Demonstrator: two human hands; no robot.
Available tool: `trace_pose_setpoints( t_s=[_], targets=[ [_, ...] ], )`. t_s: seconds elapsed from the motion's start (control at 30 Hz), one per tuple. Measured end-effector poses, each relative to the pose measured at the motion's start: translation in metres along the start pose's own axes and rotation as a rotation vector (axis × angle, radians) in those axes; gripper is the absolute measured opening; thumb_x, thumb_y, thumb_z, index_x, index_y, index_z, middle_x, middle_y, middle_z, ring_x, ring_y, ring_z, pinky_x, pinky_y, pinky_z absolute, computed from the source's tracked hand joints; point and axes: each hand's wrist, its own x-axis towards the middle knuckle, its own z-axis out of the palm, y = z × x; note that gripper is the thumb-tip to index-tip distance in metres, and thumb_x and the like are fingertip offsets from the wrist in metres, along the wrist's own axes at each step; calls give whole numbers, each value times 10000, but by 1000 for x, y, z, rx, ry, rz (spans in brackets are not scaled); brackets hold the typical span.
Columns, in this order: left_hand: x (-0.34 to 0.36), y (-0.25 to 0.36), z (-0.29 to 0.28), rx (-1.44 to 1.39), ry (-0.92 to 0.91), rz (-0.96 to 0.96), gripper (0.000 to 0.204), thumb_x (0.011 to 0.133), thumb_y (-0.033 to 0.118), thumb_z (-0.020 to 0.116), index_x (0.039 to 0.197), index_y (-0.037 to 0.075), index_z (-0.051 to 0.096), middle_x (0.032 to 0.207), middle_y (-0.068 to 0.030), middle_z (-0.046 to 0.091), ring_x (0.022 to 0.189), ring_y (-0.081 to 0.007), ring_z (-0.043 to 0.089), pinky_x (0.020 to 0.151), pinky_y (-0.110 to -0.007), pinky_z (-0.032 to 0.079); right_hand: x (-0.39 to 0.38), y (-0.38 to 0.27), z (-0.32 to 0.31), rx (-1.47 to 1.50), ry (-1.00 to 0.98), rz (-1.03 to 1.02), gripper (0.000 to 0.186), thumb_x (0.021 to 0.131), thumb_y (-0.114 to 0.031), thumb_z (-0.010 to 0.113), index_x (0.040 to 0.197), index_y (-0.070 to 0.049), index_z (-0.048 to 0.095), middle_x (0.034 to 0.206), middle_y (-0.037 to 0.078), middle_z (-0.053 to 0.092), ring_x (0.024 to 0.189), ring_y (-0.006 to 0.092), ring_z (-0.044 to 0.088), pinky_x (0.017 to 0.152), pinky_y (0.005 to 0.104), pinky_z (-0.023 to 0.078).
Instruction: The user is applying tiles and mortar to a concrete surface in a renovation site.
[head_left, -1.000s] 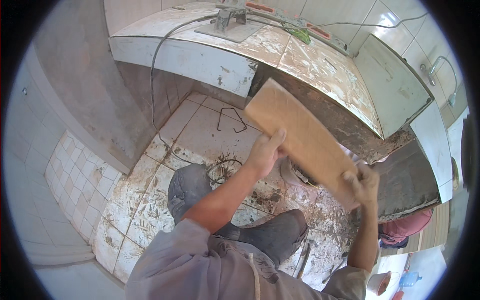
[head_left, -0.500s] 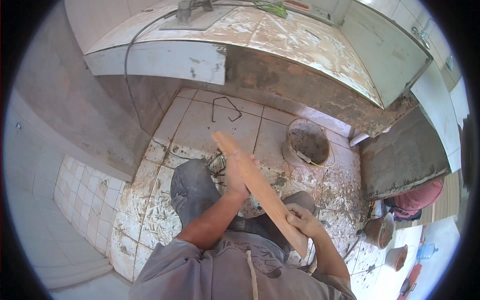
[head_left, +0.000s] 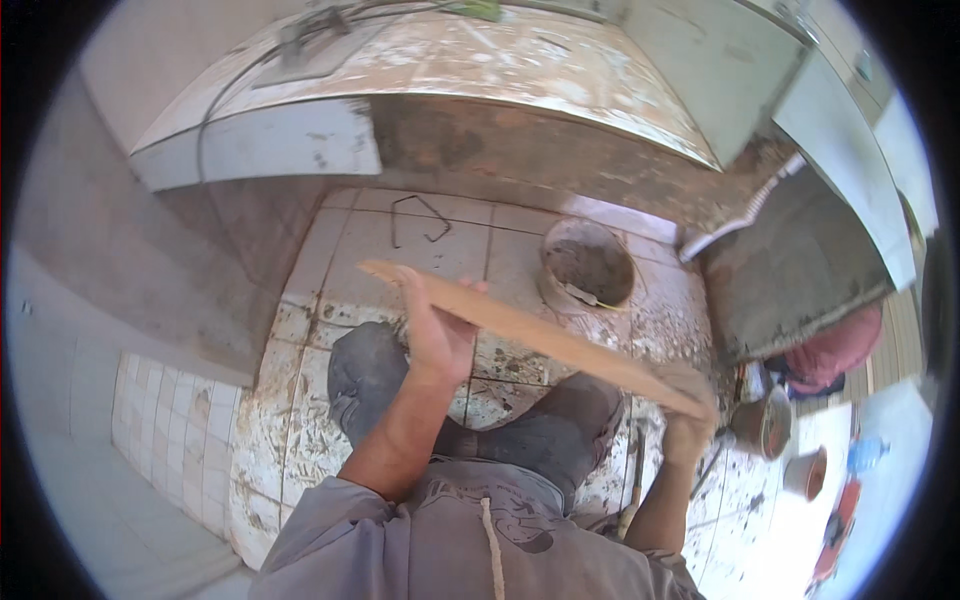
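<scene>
A long, flat wooden board spans my front, slanting from upper left down to the right. My left hand grips it near its far-left end, thumb on the near side and fingertips showing beyond the far edge. At the other end my right hand is wrapped around the board, slightly smeared by motion. The board hangs above my bent knees, apart from the tiled floor.
Ahead stands a bucket of mortar, and a bent metal rod lies on the floor. Beyond runs a low, mortar-smeared counter. To the right are another bucket, a reddish cloth and a blue water jug.
The board has turned from steeply slanted to nearly level. My right hand has moved up and right with its end; my left hand has shifted slightly left. The view has shifted too.
</scene>
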Motion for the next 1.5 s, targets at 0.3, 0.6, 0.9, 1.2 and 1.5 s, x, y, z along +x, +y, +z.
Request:
trace_pose_setpoints(
  t_s=[0.3,0.6,0.9,1.2,1.5],
  targets=[
    [0,31,44,416,-448,172,413,989,341,494,1232,9,534,1153,-109,621,1105,-207,596,926,-345,480,96,25,-40,249,418,132,322,985,-205,509,1205,30,492,1122,134,590,1000,217,587,893,354,463],
    [45,36,53,414,-306,256,331,968,270,544,1087,-34,597,979,-131,668,872,-195,676,729,-284,542,138,11,-22,256,364,30,296,986,-205,528,1164,31,529,1078,115,618,969,178,603,864,308,470],
    [55,39,48,434,-275,273,309,957,273,573,1045,-20,617,914,-94,664,834,-170,674,703,-274,540,150,35,-11,384,378,77,270,985,-184,525,1136,40,538,1036,107,626,947,168,613,809,304,501],
    [61,45,51,392,-273,342,278,962,269,570,1002,-2,619,908,-90,663,813,-171,668,714,-277,538,165,30,-4,291,357,94,257,988,-205,520,1127,11,534,1026,102,621,895,169,626,757,306,522],
    [63,35,49,363,-266,326,277,962,257,573,1027,-8,621,919,-102,667,814,-171,668,719,-281,542,163,46,-14,247,360,31,286,990,-218,519,1147,21,520,1050,120,620,916,190,626,787,329,525]
  ],
)
